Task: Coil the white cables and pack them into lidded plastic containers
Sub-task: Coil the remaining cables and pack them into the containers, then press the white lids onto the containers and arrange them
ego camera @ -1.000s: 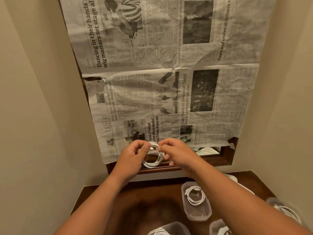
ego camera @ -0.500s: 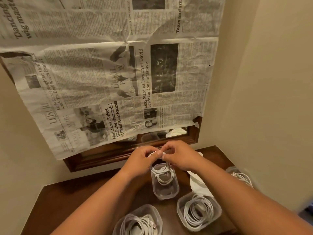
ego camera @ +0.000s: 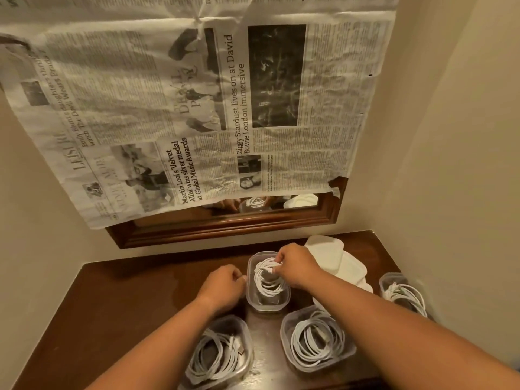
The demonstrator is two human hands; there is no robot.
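The right hand (ego camera: 295, 267) pinches the top of a coiled white cable (ego camera: 268, 281) between thumb and curled fingers, and the coil stands tilted inside a small clear plastic container (ego camera: 254, 301), its lower loops down against the floor of the tub. The left hand (ego camera: 225, 285) sits just beside that tub with its fingers curled in, the knuckles right at the left wall; from here I cannot tell whether it grips the rim or only rests against it. All this is on a dark brown wooden table (ego camera: 126, 305) set into a corner. Nearer the person stand two larger clear tubs (ego camera: 242, 323) (ego camera: 284, 329), each with a white coil in it, and a fourth tub (ego camera: 384, 282) with cable is at the far right by the wall. A stack of white plastic lids (ego camera: 332, 256) lies behind the right hand. Sheets of newspaper (ego camera: 197, 108) hang over a wood-framed mirror (ego camera: 225, 229) on the wall
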